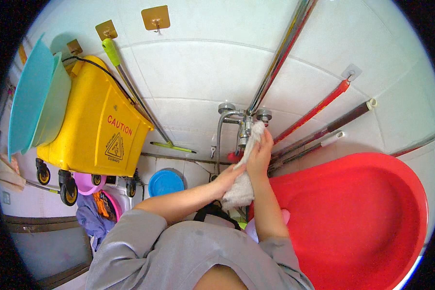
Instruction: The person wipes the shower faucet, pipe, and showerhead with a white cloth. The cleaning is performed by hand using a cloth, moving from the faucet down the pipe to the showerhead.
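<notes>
A whitish cloth (239, 190) hangs bunched between my two hands, in front of the chrome wall faucet (244, 128). My right hand (260, 156) grips its upper part, near the faucet's right side. Lower down, my left hand (230, 180) holds the cloth from the left. The cloth's top end reaches up by the faucet's right wall fitting (264, 114) and hides part of the faucet body. Its lower end dangles below my hands. From the faucet a chrome riser pipe (272, 72) runs up the tiled wall, and a flexible hose (219, 141) curves down at the left.
At right stands a large red tub (344, 214). Several long handles, one a red pole (311, 110), lean behind it. On the left are a yellow wheeled mop bucket (90, 119), turquoise basins (32, 101) and a green-handled squeegee (143, 105). A blue basin (165, 183) sits low by the wall.
</notes>
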Motion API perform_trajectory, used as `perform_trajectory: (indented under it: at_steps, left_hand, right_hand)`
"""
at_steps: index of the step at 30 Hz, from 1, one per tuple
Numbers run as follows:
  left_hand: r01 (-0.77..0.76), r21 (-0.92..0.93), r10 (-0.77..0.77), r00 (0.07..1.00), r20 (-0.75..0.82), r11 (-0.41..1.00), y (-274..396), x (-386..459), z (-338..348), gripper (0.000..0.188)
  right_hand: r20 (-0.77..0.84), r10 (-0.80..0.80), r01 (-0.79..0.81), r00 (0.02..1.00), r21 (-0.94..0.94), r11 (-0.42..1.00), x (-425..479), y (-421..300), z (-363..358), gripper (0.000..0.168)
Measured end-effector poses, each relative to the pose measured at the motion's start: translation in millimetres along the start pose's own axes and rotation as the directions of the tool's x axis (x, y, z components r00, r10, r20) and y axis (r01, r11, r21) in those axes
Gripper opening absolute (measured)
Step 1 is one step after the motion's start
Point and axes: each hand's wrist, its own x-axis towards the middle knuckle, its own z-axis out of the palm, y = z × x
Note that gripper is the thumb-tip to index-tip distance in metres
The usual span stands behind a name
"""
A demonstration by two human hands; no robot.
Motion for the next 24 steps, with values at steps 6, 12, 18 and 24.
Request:
perform_trajectory:
  at_steps: [6, 12, 18, 24]
  left_hand:
    - [-0.013, 0.094, 0.029, 0.985, -0.169, 0.996, 11, -2, -6, 0.048]
    - [-0.041, 0.035, 0.043, 0.997, -0.057, 0.999, 11, -8, -3, 0.051]
    - [-0.044, 0.27, 0.06, 0.997, -0.053, 0.962, 21, -13, 3, 0.057]
    - [-0.118, 0.065, 0.11, 0.988, 0.104, 0.991, 27, -7, 11, 0.06]
  right_hand:
    - [0.067, 0.01, -0.004, 0.998, -0.095, 0.995, 7, -4, 5, 0.044]
    - [0.015, -0.039, 0.04, 0.999, -0.126, 0.991, 12, -25, 0, 0.04]
    - [0.044, -0.016, 0.021, 0.999, -0.122, 0.992, 4, -15, -5, 0.036]
    - [0.037, -0.03, 0.035, 0.999, -0.161, 0.986, 25, -23, -3, 0.038]
